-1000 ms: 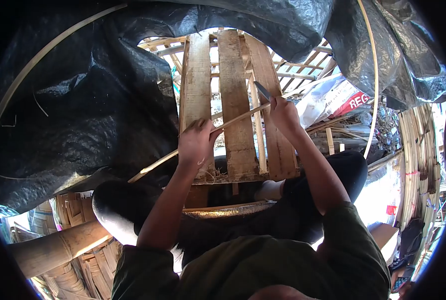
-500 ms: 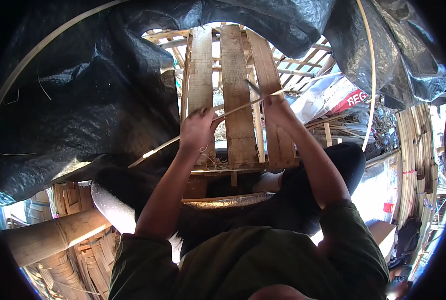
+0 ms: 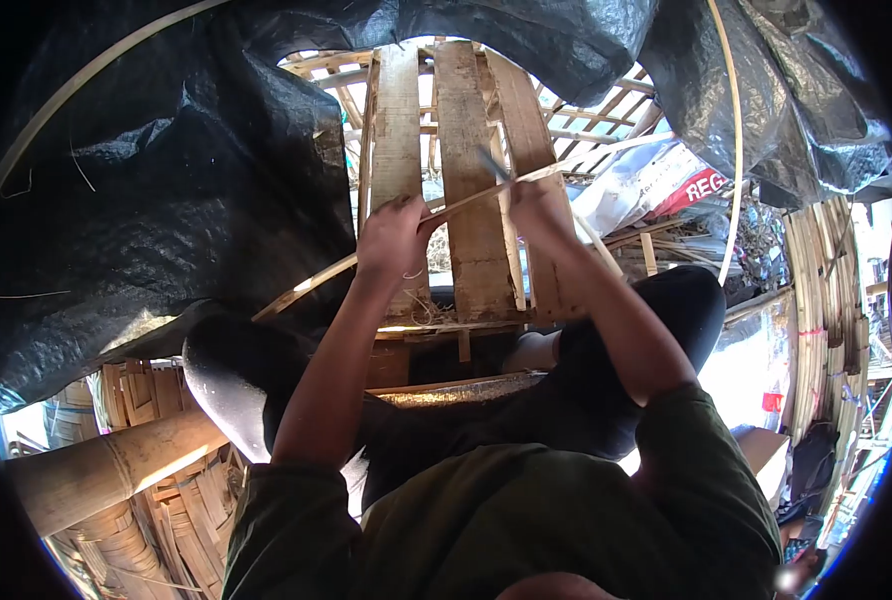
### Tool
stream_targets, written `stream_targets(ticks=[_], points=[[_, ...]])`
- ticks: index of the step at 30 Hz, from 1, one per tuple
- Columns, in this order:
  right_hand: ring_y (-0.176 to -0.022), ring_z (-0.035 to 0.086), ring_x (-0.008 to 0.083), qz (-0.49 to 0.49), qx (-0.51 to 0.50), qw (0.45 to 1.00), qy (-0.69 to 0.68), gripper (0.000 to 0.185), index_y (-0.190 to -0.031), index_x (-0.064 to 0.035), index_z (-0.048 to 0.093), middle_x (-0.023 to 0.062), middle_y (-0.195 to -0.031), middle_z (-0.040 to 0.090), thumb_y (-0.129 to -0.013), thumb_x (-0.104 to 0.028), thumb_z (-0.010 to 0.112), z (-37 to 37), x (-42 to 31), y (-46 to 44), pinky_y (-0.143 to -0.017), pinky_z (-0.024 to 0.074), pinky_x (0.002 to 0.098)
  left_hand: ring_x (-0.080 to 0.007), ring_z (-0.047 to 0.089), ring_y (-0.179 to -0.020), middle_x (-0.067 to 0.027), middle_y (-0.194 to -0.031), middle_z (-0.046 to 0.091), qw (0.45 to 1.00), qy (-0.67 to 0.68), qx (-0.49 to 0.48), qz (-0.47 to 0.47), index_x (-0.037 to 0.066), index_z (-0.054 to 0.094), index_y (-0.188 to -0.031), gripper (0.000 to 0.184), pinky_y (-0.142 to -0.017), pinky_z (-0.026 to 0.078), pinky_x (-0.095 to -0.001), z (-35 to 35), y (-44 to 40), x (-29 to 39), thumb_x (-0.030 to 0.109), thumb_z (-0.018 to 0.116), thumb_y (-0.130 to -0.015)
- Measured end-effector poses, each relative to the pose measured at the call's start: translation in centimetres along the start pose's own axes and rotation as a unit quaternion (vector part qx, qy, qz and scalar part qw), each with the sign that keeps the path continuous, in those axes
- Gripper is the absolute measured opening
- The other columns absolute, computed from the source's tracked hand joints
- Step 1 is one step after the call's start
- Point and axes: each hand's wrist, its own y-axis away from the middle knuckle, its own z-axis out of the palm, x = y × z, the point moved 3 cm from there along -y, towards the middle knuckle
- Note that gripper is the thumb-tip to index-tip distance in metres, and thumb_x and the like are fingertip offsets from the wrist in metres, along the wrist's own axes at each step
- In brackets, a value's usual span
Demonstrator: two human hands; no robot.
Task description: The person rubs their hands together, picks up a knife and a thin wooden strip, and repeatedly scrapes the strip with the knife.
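A long, thin bamboo strip (image 3: 311,283) slants across the wooden planks, its lower end at the left and its upper end at the right. My left hand (image 3: 391,238) is closed around it over the left plank. To the right, my right hand (image 3: 541,217) is closed on a knife, whose grey blade (image 3: 493,163) points up and left and lies against or just over the strip. The knife's handle is hidden in my fist. Under both hands are several upright planks (image 3: 474,255), with thin curled shavings (image 3: 424,312) at their lower end.
Black plastic sheeting (image 3: 156,190) hangs at the left and above. A white and red printed sack (image 3: 656,180) lies at the right beyond loose sticks. Bundled bamboo strips (image 3: 816,320) stand at far right. A thick bamboo pole (image 3: 116,468) lies at lower left, beside my bent leg.
My right hand and the knife have shifted a little left along the strip, toward my left hand. My left hand keeps its hold, and the view has tilted slightly.
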Motion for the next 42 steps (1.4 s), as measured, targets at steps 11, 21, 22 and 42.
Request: stream_targets(ticks=[11, 21, 22, 42], points=[[-0.065, 0.068, 0.0364, -0.022, 0.021, 0.998, 0.058, 0.047, -0.101, -0.0001, 0.069, 0.0223, -0.070, 0.067, -0.104, -0.039, 0.043, 3.3, -0.2, 0.0, -0.059, 0.0529, 0.0493, -0.0365, 0.067, -0.077, -0.0146, -0.082, 0.066, 1.000, 0.005, 0.022, 0.017, 0.005, 0.062, -0.084, 0.029, -0.069, 0.052, -0.0461, 0.5, -0.1, -0.1, 0.031, 0.074, -0.087], [-0.072, 0.069, 0.0408, 0.000, -0.021, 0.999, -0.045, 0.043, -0.092, 0.0023, 0.067, 0.0235, -0.076, 0.068, -0.103, -0.033, 0.044, 0.8, -2.3, 1.0, -0.063, 0.0547, 0.0494, -0.0347, 0.068, -0.085, -0.0128, -0.092, 0.069, 1.000, 0.000, -0.002, -0.017, 0.007, 0.063, -0.089, 0.022, -0.071, 0.054, -0.0467, 0.5, -0.5, 0.4, 0.026, 0.074, -0.085], [-0.068, 0.069, 0.0395, -0.070, 0.012, 0.997, -0.027, 0.045, -0.089, 0.0021, 0.067, 0.0212, -0.072, 0.068, -0.103, -0.034, 0.044, 1.3, -3.3, 1.5, -0.063, 0.0543, 0.0489, -0.0347, 0.068, -0.085, -0.0128, -0.092, 0.069, 1.000, -0.003, -0.002, -0.021, 0.007, 0.063, -0.089, 0.022, -0.071, 0.054, -0.0467, 0.6, -0.6, 0.4, 0.026, 0.074, -0.085], [-0.057, 0.058, 0.0169, -0.189, -0.198, 0.910, -0.311, 0.032, -0.079, 0.0017, 0.065, 0.0076, -0.060, 0.057, -0.086, -0.027, 0.077, 1.4, -10.8, 8.3, -0.059, 0.0476, 0.0369, -0.0364, 0.064, -0.075, -0.0161, -0.078, 0.063, 0.998, 0.046, 0.022, 0.039, 0.004, 0.061, -0.081, 0.035, -0.069, 0.051, -0.0457, 1.3, -1.0, -0.7, 0.036, 0.071, -0.088]])
